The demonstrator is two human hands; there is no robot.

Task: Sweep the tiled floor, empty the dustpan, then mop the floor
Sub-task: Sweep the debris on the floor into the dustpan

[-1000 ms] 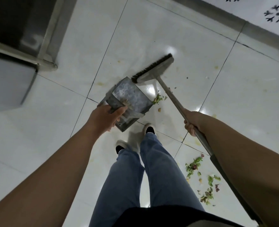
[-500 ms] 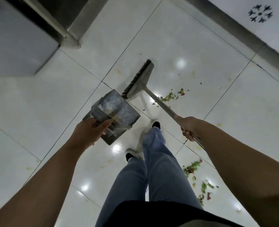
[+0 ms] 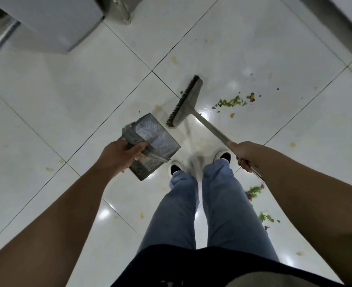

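My left hand [image 3: 119, 155] grips the back edge of a grey metal dustpan [image 3: 154, 141], held above the white tiled floor [image 3: 67, 96] in front of my feet. My right hand [image 3: 244, 153] holds the long handle of a broom [image 3: 184, 101]; its dark bristles hang just past the dustpan's far corner. Green and reddish scraps [image 3: 234, 102] lie to the right of the broom head. More scraps [image 3: 253, 191] lie by my right leg.
A grey cabinet [image 3: 53, 21] stands at the top left beside a metal post foot [image 3: 119, 9]. A dark skirting strip [image 3: 336, 23] runs along the wall at the top right. Small yellowish spots dot several tiles.
I have stepped back and turned; the cabinet has slid up and leftwards in view. The broom head has swung away from the scraps, which now lie to its right. Both hands keep their holds.
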